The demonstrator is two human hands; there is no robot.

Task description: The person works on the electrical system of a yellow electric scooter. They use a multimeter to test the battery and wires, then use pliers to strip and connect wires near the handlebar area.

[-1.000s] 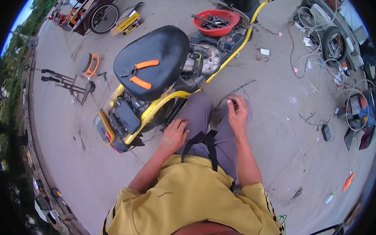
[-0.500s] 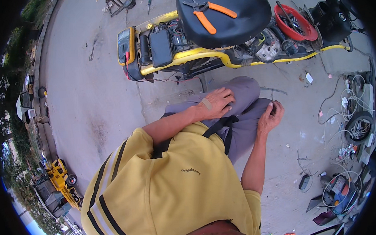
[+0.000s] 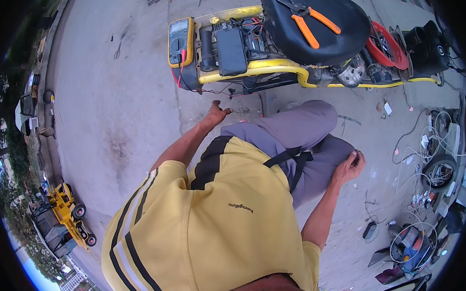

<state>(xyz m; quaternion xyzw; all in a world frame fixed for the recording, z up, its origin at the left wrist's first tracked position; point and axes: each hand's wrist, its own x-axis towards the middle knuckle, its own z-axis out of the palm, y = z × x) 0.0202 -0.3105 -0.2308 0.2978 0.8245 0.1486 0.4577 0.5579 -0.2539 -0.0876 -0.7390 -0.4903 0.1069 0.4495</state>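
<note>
My left hand [image 3: 218, 113] is stretched out over the ground, just short of the yellow-framed vehicle [image 3: 271, 67]. Its fingers are apart and nothing shows in them. Close by are thin red and dark wires hanging from a yellow multimeter [image 3: 180, 42], which sits at the frame's left end. By my knee [image 3: 341, 142], my right hand [image 3: 350, 167] has its fingers curled in; whether something small is between them I cannot make out. Orange-handled pliers [image 3: 311, 22] lie on the black seat [image 3: 337, 39]. Left of the seat is a flat black box [image 3: 232, 52].
A red bowl [image 3: 386, 45] with tools stands on the vehicle, right of the seat. Cables, a small tire [image 3: 439, 171] and a blue power tool [image 3: 410, 244] clutter the ground at right. A black adapter-like block [image 3: 370, 230] lies nearer. Farther left is a yellow machine [image 3: 67, 212].
My left hand has left my thigh and reached leftward and forward toward the wires. My right hand stays by the knee. The view has shifted, so the vehicle now appears farther right.
</note>
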